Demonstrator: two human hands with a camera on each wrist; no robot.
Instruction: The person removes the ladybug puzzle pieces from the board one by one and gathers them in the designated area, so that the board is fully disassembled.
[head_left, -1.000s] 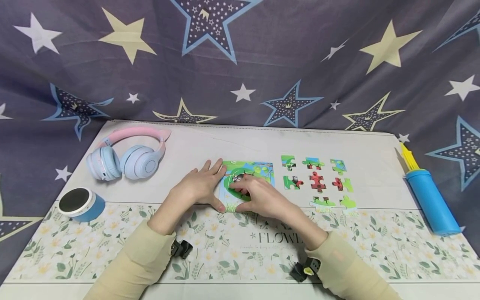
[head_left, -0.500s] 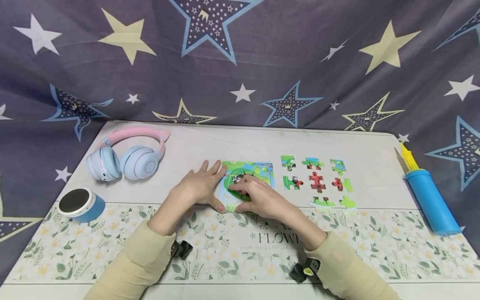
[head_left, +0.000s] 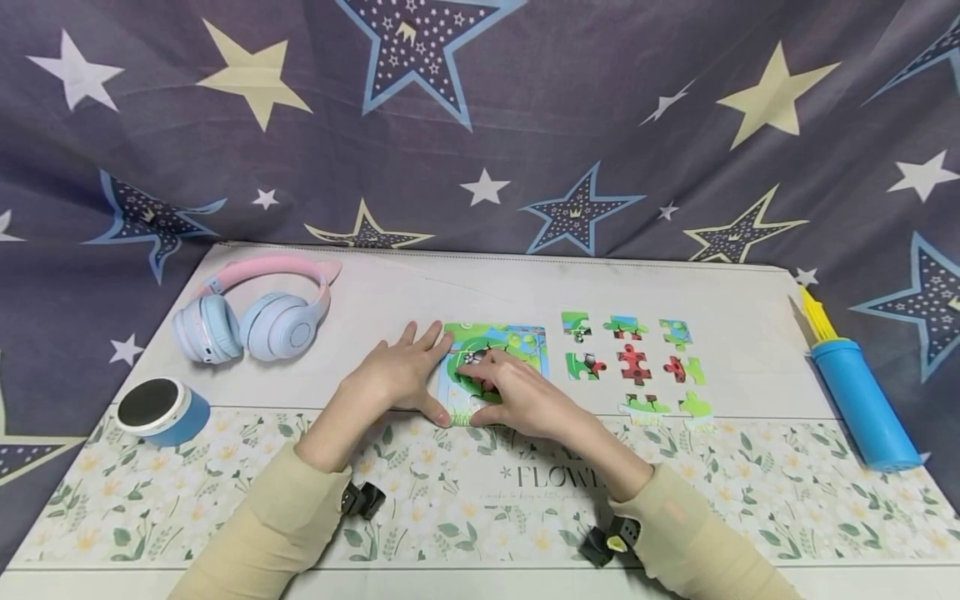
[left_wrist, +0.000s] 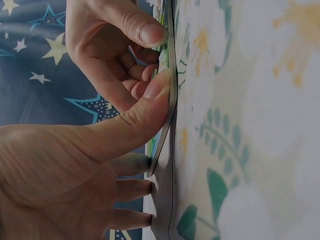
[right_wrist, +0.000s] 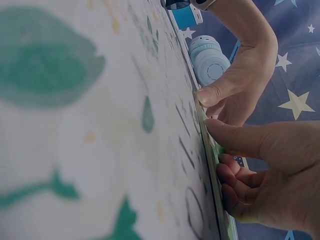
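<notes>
A flat jigsaw puzzle board [head_left: 528, 342] with a ladybird-and-leaf picture lies mid-table in the head view. My left hand [head_left: 392, 373] spans its left side. The left fingers are straight and spread at the far corner, while the left thumb [left_wrist: 145, 107] presses the near edge. Over the board, my right hand [head_left: 525, 396] has its index fingertip on the picture and its thumb by the near edge. Its other fingers [right_wrist: 237, 182] are bent against the board. Whether they pinch a piece is hidden. Several loose jigsaw pieces [head_left: 634, 365] lie in rows to the board's right.
Blue-and-pink headphones [head_left: 279, 325] lie at the back left, with a small blue round speaker [head_left: 176, 417] in front of them. A blue hand pump [head_left: 866, 404] with a yellow nozzle lies along the right edge. Behind the table hangs a star-patterned curtain [head_left: 450, 158].
</notes>
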